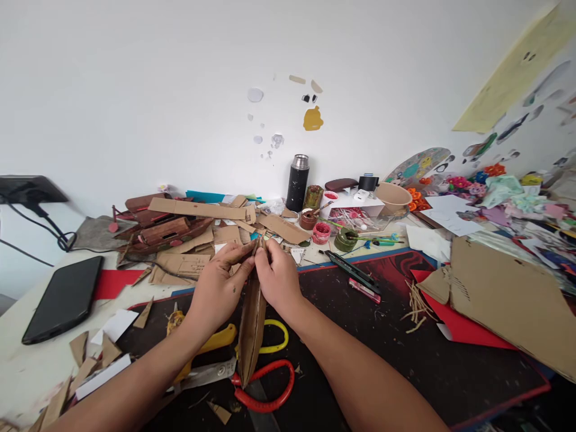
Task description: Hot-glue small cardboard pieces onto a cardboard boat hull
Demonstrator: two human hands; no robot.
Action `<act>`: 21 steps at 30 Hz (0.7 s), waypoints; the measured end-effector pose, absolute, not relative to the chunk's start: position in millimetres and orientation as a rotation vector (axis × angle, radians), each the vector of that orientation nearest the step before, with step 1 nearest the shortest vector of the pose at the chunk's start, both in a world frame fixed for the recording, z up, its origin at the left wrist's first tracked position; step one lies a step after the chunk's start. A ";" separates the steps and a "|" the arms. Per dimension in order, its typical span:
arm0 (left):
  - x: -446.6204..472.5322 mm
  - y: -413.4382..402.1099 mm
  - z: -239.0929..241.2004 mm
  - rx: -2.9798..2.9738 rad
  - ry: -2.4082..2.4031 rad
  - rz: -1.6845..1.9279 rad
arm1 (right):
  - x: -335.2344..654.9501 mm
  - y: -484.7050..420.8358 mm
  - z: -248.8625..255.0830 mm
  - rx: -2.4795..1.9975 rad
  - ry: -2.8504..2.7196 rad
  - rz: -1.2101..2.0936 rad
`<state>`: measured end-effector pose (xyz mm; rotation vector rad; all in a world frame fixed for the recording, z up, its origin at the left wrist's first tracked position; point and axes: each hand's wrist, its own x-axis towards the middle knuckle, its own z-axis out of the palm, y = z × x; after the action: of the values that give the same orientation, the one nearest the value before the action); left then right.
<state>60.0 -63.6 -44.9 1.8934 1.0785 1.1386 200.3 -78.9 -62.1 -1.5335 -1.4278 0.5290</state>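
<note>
Both of my hands pinch the far end of a narrow brown cardboard boat hull, long and pointed towards me. My left hand grips its left side, thumb and fingers pressed together near the tip. Opposite it, my right hand closes on the right side, fingertips almost touching the left ones. Below the hull lie red-handled scissors and another pair with a yellow handle. A yellow-handled tool lies partly behind my left forearm. Painted brown model boats stand at the back left.
Cardboard scraps cover the back of the table. A black flask and open paint jars stand by the wall. At left lies a black phone; at right, a large cardboard sheet. Dark pens rest on the black mat.
</note>
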 end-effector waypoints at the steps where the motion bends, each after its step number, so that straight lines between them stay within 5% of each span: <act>1: 60.0 -63.7 -44.3 1.898 1.078 1.136 | 200.3 -79.0 -62.1 -1.531 -1.427 0.527; 21: 61.8 -63.3 -41.1 1.931 1.089 1.140 | 200.2 -80.0 -58.0 -1.571 -1.433 0.497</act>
<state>61.8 -63.3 -41.1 1.9314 1.0888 1.1396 200.2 -80.0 -58.0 -1.5711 -1.4332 0.4972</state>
